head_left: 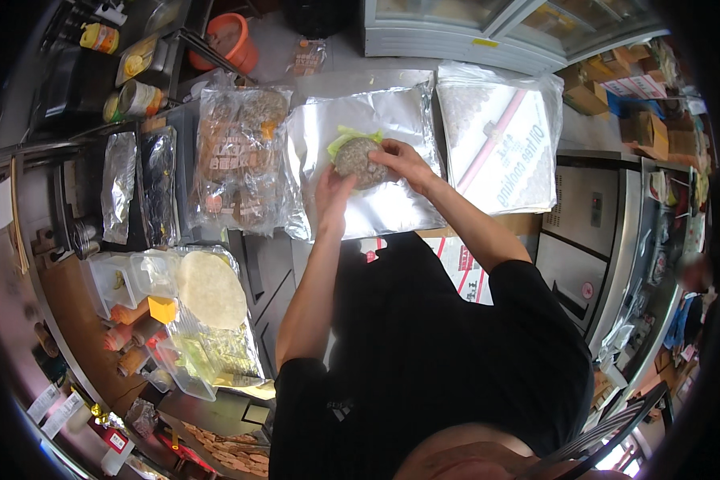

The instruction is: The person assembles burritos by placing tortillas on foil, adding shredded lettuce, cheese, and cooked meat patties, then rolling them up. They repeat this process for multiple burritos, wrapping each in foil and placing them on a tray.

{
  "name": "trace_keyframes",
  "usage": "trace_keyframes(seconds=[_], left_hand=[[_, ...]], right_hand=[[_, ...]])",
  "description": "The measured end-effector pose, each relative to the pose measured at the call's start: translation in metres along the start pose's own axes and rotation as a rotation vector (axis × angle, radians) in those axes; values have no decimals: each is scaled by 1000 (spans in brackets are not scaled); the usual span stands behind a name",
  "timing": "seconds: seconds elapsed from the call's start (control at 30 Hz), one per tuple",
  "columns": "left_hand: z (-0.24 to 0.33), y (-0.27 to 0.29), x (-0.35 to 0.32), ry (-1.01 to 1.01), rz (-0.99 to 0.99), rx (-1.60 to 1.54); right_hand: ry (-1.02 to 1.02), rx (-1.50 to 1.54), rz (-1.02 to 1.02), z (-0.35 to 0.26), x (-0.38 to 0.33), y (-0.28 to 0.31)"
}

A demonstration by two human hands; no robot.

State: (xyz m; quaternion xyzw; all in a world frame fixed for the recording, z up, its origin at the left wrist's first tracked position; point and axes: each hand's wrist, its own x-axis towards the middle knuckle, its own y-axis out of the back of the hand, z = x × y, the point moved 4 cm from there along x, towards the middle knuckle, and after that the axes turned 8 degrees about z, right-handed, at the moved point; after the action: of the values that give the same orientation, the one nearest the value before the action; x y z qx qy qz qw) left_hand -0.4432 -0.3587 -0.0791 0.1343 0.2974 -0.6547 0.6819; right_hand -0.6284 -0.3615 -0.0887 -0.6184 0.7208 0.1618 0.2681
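Observation:
A round, grey-brown patty (360, 162) is between my two hands, above a sheet of aluminium foil (312, 128). Green lettuce (347, 138) sticks out from beneath its far edge. My left hand (334, 194) grips the patty's near left side, fingers curled against the rim. From the right, my right hand (406, 164) presses thumb and fingers onto its edge and top. The undersides of both hands and whatever lies under the lettuce are hidden.
Left of the foil lies a clear plastic bag of brown food (240, 160); right of it, a stack of printed white bags (496, 144). A pale flatbread (212, 290) rests on a foil-lined tray near squeeze bottles (132, 336). An orange bucket (232, 44) stands beyond.

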Motion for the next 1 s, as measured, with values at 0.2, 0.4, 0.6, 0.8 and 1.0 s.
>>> trace_keyframes(seconds=[0.2, 0.4, 0.6, 0.8, 1.0], left_hand=[[-2, 31, 6, -575, 324, 513], [32, 50, 28, -544, 425, 585], [36, 53, 40, -811, 392, 743], [40, 38, 27, -491, 175, 455], [18, 57, 38, -391, 172, 456]], right_hand=[[28, -92, 73, 0, 5, 2], [15, -34, 69, 3, 7, 1], [10, -65, 79, -4, 1, -1], [57, -202, 134, 6, 8, 3], [472, -580, 323, -53, 14, 15]])
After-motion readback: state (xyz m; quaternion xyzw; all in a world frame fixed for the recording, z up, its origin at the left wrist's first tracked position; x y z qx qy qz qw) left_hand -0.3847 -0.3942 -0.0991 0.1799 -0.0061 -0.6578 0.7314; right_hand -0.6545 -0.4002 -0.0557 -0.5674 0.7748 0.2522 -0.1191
